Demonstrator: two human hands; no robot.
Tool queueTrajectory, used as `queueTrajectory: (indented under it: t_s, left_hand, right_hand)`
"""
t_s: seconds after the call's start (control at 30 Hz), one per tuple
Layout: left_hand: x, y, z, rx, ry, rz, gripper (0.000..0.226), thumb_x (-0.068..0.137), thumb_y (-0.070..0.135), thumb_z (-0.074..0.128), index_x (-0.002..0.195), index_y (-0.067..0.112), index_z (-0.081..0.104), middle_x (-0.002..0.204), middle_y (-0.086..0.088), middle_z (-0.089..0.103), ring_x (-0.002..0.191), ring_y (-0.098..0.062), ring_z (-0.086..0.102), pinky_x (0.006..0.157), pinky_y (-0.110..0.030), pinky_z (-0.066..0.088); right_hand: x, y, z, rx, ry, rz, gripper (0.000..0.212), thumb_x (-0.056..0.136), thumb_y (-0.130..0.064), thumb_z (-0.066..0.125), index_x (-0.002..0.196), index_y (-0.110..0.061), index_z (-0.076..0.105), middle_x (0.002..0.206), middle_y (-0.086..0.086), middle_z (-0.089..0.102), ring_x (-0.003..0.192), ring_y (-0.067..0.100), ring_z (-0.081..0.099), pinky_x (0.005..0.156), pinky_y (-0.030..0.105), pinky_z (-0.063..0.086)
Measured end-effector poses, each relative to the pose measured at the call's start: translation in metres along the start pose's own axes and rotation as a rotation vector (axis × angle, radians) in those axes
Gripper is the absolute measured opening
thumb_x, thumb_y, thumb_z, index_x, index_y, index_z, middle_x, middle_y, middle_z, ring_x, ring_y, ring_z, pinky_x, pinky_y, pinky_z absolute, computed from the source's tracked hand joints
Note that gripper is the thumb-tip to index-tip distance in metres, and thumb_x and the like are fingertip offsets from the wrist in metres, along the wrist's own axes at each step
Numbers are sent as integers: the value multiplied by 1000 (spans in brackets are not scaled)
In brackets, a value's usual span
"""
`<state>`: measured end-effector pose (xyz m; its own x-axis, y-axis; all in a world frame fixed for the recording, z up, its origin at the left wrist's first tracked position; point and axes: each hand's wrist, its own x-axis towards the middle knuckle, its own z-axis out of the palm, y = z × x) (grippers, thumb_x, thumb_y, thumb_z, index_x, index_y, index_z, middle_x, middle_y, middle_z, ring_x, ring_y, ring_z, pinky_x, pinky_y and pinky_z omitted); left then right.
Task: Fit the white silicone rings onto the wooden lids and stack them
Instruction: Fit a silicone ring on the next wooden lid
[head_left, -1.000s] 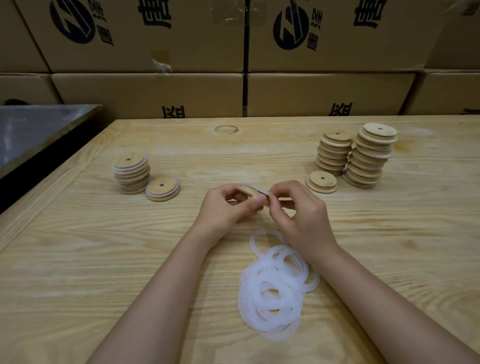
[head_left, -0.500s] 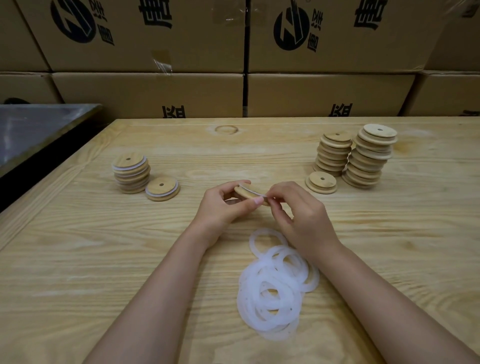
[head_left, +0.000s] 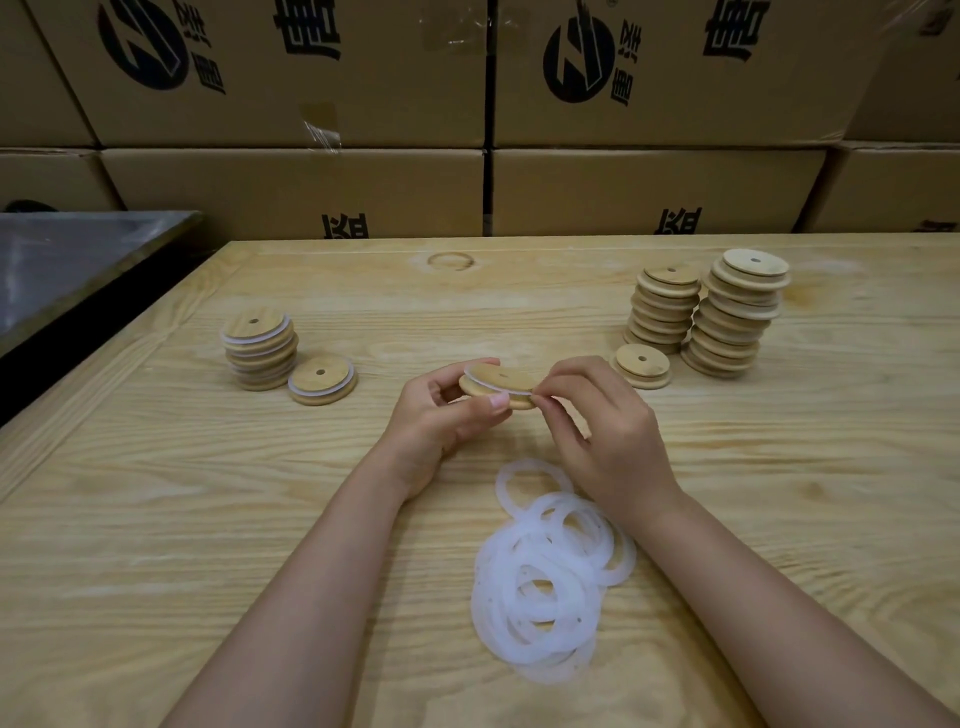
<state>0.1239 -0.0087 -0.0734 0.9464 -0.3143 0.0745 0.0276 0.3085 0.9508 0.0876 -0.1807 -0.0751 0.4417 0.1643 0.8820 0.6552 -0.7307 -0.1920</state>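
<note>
Pale wooden table (head_left: 156, 519) under me, cardboard boxes (head_left: 291, 187) stacked behind it, and I've got the lid (head_left: 501, 382) up just above the surface: my left hand (head_left: 436, 421) is clamped on its near-left edge, my right hand (head_left: 602, 431) pinches the white ring (head_left: 475, 379) at the lid's right rim. Nearer me than the lid lies the heap of loose rings (head_left: 545, 582). Left of the lid stand the ringed stack (head_left: 260, 351) and one ringed lid (head_left: 322, 379) touching it; right of it a single bare lid (head_left: 641, 364) and two bare stacks (head_left: 727, 312).
</note>
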Motion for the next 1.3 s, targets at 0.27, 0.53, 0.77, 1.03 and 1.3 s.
queueTrajectory:
  t_s: [0.27,0.53,0.77,1.03,1.3]
  left_hand:
    - [-1,0,-1,123,-80,43,75,61,-8,71,128,20,51,120,-3,59,106,-15,60,91,-32,52]
    - [1,-6,4,358,-95,144,86,69,-17,71,129,39,44,130,4,53,106,-7,61,84,-24,52]
    - [2,-11,8,544,-12,242,84,75,1,74,129,55,38,129,19,50,111,-4,55,86,-27,53]
    - [6,-9,7,303,122,193,49,89,-4,56,121,33,53,110,-5,60,79,-12,63,61,-24,55]
    - [17,5,-28,5,900,276,29,86,2,64,108,13,48,92,-9,64,63,-8,66,52,-18,52]
  right_hand:
    - [5,-2,7,862,-157,1079,10,90,-10,62,99,-13,66,86,9,66,61,12,63,58,30,58]
    - [2,1,7,722,-56,990,23,81,1,70,82,-22,70,74,-5,73,67,13,69,64,23,56]
    - [1,2,8,746,-34,1067,12,79,-4,72,74,-14,71,76,1,73,71,14,69,68,21,54]
    - [1,1,9,821,-30,1056,3,84,-8,68,82,-10,68,79,2,73,76,14,70,70,26,57]
    - [1,9,9,767,7,1076,15,92,-8,58,81,-12,67,71,-2,71,72,8,66,62,22,55]
